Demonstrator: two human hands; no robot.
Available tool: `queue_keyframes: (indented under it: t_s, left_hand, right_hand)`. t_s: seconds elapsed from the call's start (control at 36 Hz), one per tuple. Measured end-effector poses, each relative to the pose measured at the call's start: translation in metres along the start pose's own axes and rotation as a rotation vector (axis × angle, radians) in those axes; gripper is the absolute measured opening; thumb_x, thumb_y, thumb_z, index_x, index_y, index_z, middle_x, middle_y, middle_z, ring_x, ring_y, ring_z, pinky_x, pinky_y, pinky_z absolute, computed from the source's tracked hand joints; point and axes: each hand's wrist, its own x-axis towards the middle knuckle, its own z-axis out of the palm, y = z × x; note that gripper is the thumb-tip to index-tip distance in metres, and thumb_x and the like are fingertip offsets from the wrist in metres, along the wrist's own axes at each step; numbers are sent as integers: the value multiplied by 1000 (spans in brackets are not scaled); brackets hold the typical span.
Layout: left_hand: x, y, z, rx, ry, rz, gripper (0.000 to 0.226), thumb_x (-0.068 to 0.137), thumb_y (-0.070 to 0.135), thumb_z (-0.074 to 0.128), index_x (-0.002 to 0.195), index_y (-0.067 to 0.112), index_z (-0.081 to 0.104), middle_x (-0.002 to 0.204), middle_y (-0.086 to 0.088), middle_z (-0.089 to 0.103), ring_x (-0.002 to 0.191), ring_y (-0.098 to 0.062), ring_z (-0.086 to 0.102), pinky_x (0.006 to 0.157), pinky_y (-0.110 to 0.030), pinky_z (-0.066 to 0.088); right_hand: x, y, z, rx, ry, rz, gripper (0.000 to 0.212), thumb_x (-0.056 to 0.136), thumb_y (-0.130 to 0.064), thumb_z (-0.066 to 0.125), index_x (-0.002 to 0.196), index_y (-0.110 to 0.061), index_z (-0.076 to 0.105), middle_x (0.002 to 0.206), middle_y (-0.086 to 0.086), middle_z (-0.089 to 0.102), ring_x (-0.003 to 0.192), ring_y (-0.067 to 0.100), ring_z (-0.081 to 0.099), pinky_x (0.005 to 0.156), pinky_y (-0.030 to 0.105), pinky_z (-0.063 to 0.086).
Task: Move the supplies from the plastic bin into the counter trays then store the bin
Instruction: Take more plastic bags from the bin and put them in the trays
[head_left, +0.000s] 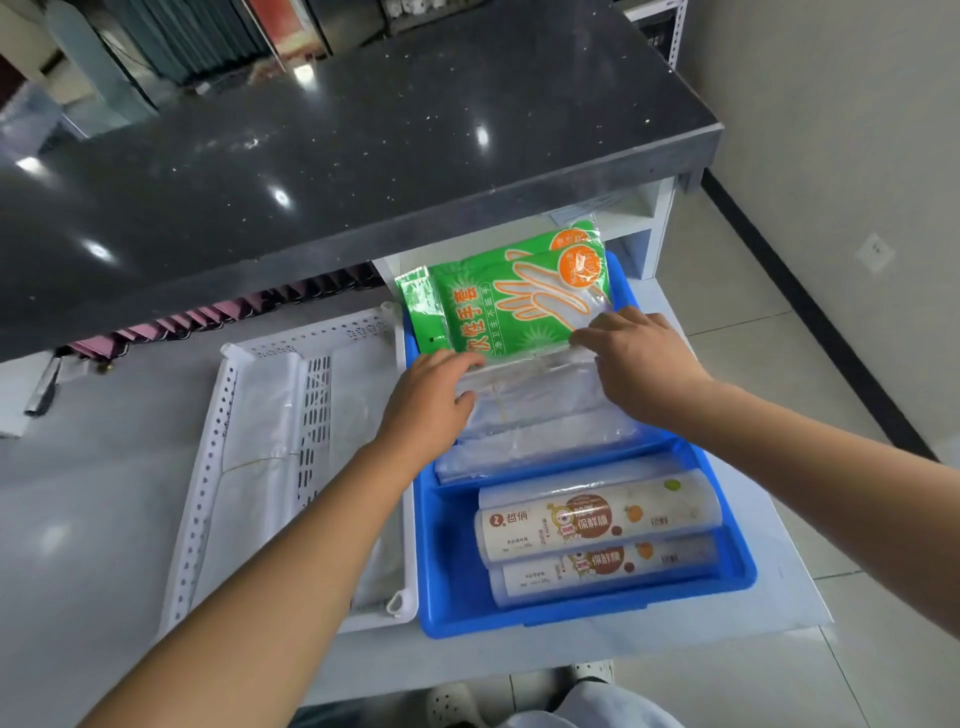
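The bin (587, 613) sits at the shelf's (104, 493) right edge, the tray (208, 467) touching its left. In the bin, glove packs (519, 301) lean at the back, bags (535, 415) mid, rolls (597, 525) at the front.

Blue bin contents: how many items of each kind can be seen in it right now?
Green glove packs: 2
Clear plastic bag bundles: cannot separate, counted as 1 stack
Cling film rolls: 2
Total: 5 in the blue bin
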Motion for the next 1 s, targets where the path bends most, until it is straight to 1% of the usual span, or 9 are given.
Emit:
queue_keyframes:
  t_s: [0.08,0.25,0.31,0.36,0.42,0.47,0.56,0.81,1.0]
  left_hand:
    - [-7,-2,5,-17,30,-6,43,91,8,61,133,18,60,125,-8,63,117,-28,53,98,-36,42]
    - [-21,5,8,82,178,73,47,92,6,59,139,9,55,140,-14,56,130,-33,48,111,-40,35]
    - [-28,8,12,128,141,108,53,96,12,54,148,9,44,153,-14,44,142,-32,37,119,-43,26]
    - [-34,7,19,178,28,88,59,102,25,44,157,16,24,165,-7,22,152,-26,15,124,-42,11]
    - [-37,3,25,232,-69,40,63,105,35,34,159,24,4,168,0,0,154,-20,-4,125,-40,0]
    - [-36,1,27,264,-99,24,64,105,38,30,158,26,-5,168,2,-8,153,-19,-10,124,-38,-5]
    - [-31,2,25,235,-116,5,64,106,37,31,159,26,-3,168,2,-8,154,-19,-9,123,-36,-7]
    - [-43,5,3,69,-51,-34,66,102,40,43,159,27,11,168,-2,4,154,-23,0,124,-40,3]
    - [-114,3,-28,-105,-48,-138,71,98,46,50,157,32,15,168,3,4,153,-17,2,122,-35,4]
  right_hand:
    - [-3,4,6,4,0,17,45,90,-9,51,131,-26,58,120,4,64,108,32,55,93,40,36]
    - [-12,-3,5,55,86,5,45,89,-7,57,134,-14,57,135,8,59,126,33,49,103,46,35]
    - [-17,-6,5,90,98,-38,44,91,-11,58,134,-13,57,137,8,59,129,31,49,107,48,35]
    - [-23,-8,7,74,5,-41,49,96,-24,53,144,-16,46,148,5,48,139,27,39,115,48,27]
    - [-27,-8,11,53,-80,-22,56,100,-34,44,152,-18,30,158,3,33,147,25,25,120,46,16]
    - [-28,-7,15,36,-115,-25,61,101,-40,39,155,-19,20,162,2,24,149,24,17,122,44,9]
    - [-27,-5,16,37,-129,-35,65,99,-43,38,156,-20,16,163,3,20,150,25,14,122,43,8]
    - [-31,-17,-2,130,-117,13,68,95,-50,49,153,-21,28,161,5,25,149,27,19,119,48,18]
    - [-67,-78,-32,251,-85,103,62,92,-49,54,148,-25,40,157,1,36,146,25,28,116,51,26]
